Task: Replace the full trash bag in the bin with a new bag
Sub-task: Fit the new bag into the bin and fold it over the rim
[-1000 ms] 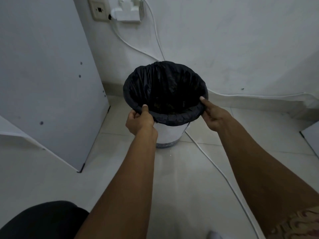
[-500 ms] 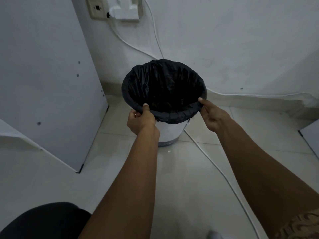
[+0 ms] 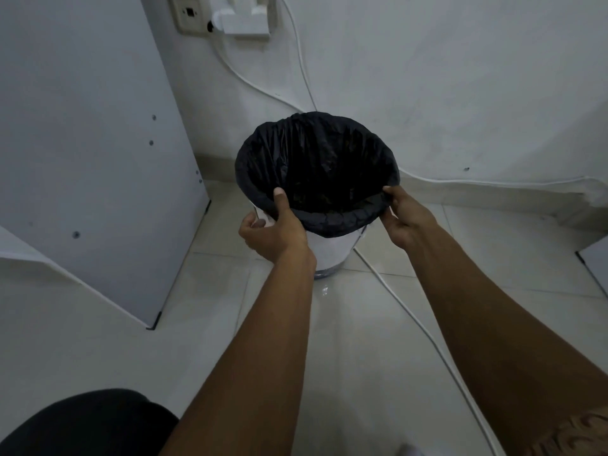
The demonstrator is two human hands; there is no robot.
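Fingers [image 3: 260,222] now under bag rim [image 3: 332,222]

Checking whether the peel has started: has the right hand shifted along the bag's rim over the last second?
No. The right hand still pinches the bag where the rim nears the white cable.

A cream rectangular wall socket [image 3: 188,15] sits high on the white plastered wall. Just right of it, a white plastic adapter [image 3: 242,22]; below it, two thin white cables [image 3: 263,92]; left, a pale grey flat panel [image 3: 88,153].

The black bag [image 3: 316,166] hides the bin's [image 3: 332,248] rim and its own dark contents.
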